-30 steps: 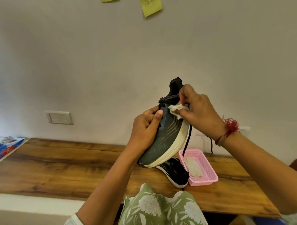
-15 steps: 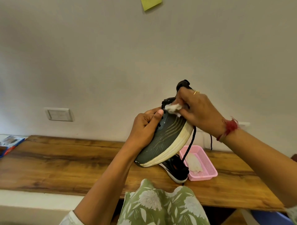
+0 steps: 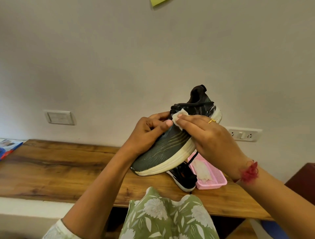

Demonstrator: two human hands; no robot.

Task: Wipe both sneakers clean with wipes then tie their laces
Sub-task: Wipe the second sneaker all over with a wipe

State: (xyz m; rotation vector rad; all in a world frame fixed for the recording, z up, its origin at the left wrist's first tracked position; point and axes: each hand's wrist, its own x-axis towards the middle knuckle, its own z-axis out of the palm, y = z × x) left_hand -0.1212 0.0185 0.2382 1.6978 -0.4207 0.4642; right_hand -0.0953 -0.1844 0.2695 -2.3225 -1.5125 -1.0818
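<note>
hidden: black sneaker with white sole [image 3: 186, 180] on the wooden table [image 3: 68, 168], mostly covered by the raised shoe; right thumb unseen | held: grey-green knit sneaker with cream foam sole [image 3: 167, 151] lifted, toe near-left; left hand [image 3: 148, 133] grips its forefoot; right hand [image 3: 210, 136] presses a crumpled white wipe [image 3: 180, 114] flat-fingered beside the black laces [image 3: 192, 104]

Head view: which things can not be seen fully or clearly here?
All in the head view:
The second sneaker is mostly hidden behind the held sneaker.
The wipe lies largely under the right hand.
The yellow note is cut off by the top edge.
The booklet is cut off by the left edge.
</note>
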